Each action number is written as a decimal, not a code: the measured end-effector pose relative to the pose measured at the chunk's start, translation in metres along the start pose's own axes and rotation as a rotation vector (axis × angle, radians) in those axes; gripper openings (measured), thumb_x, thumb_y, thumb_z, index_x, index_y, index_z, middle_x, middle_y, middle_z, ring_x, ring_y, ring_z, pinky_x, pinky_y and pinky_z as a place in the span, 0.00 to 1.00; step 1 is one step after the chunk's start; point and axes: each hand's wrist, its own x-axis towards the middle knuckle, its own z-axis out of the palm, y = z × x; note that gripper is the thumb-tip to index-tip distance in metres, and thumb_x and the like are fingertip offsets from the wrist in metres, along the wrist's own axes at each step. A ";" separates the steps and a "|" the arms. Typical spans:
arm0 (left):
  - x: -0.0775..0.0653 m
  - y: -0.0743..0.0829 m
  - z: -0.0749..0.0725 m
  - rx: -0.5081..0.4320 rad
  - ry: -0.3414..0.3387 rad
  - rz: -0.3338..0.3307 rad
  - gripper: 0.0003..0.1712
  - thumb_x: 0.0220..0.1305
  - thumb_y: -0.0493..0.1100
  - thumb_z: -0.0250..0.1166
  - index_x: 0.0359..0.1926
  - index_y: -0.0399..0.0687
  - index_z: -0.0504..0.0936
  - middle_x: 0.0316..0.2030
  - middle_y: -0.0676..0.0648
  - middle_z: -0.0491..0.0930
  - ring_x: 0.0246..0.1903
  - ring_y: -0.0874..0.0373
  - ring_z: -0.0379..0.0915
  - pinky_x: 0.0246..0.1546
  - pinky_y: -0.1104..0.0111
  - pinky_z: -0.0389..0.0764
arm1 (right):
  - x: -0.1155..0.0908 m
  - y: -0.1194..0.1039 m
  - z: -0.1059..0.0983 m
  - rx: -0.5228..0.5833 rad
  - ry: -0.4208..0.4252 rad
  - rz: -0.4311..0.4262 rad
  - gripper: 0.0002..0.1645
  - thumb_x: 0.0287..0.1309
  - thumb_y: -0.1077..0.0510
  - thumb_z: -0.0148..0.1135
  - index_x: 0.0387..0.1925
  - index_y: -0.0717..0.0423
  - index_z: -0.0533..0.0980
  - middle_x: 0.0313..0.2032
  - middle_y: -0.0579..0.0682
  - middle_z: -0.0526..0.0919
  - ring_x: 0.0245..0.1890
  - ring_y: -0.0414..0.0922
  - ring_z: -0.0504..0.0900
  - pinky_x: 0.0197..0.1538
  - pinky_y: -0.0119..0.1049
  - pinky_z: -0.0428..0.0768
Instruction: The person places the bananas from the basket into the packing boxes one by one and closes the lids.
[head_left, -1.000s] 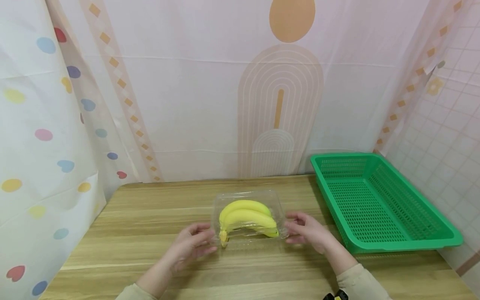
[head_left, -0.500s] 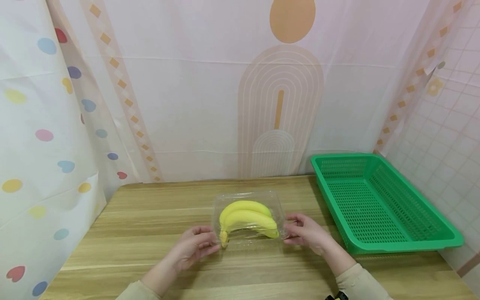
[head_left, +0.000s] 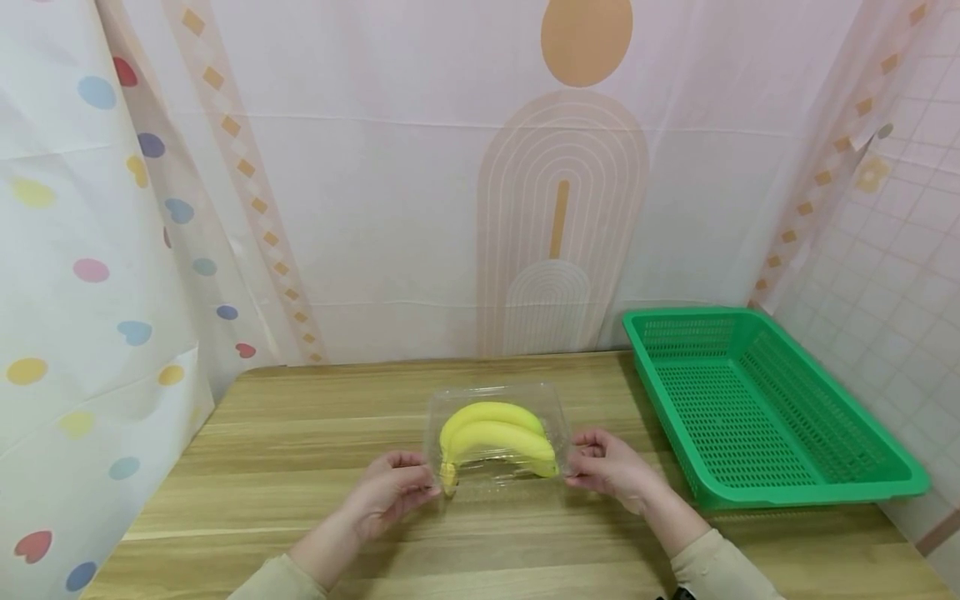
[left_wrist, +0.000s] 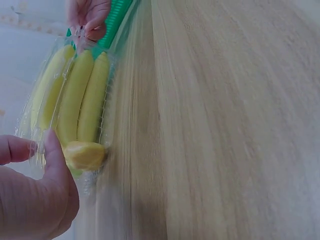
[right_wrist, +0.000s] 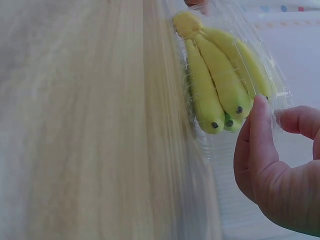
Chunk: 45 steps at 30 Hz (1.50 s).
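Observation:
A bunch of yellow bananas (head_left: 501,435) lies inside a clear plastic clamshell box (head_left: 550,403) on the table. At the box's left front corner, my left hand (head_left: 387,493) pinches the rim between thumb and finger; the left wrist view shows the thumb (left_wrist: 54,157) against the plastic. My right hand (head_left: 613,472) pinches the opposite corner, with the thumb (right_wrist: 261,132) and a finger on either side of the rim in the right wrist view. The lid lies over the fruit. Whether its edges are fully snapped together, I cannot tell.
A green plastic basket (head_left: 757,492) with slotted walls stands to the right of my right hand. The wood-grain table (head_left: 300,433) runs back to a patterned curtain (head_left: 390,208). A dotted cloth (head_left: 90,333) hangs at the left.
Both hands have closed in slightly on the box's front corners, and the right fingers have drawn tighter on the rim. The box and bananas stay in about the same place.

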 end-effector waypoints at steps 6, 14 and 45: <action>0.001 -0.001 0.002 0.000 0.030 0.004 0.23 0.58 0.22 0.58 0.53 0.24 0.61 0.38 0.40 0.70 0.32 0.55 0.77 0.40 0.68 0.84 | 0.002 0.003 0.000 0.019 0.007 0.004 0.25 0.62 0.74 0.55 0.56 0.79 0.57 0.36 0.55 0.70 0.34 0.43 0.79 0.44 0.34 0.84; 0.001 -0.001 0.003 0.008 0.053 0.009 0.23 0.56 0.20 0.58 0.53 0.23 0.61 0.37 0.40 0.71 0.32 0.55 0.77 0.39 0.67 0.84 | 0.001 0.004 0.000 0.032 0.002 0.013 0.21 0.61 0.75 0.55 0.51 0.78 0.59 0.37 0.55 0.70 0.34 0.42 0.79 0.43 0.32 0.84; 0.004 0.003 0.006 0.045 0.105 0.025 0.22 0.55 0.19 0.58 0.52 0.22 0.64 0.41 0.34 0.70 0.33 0.52 0.77 0.38 0.67 0.84 | 0.002 0.005 0.005 -0.008 0.070 -0.010 0.19 0.59 0.74 0.57 0.50 0.77 0.62 0.34 0.53 0.71 0.33 0.43 0.78 0.41 0.32 0.84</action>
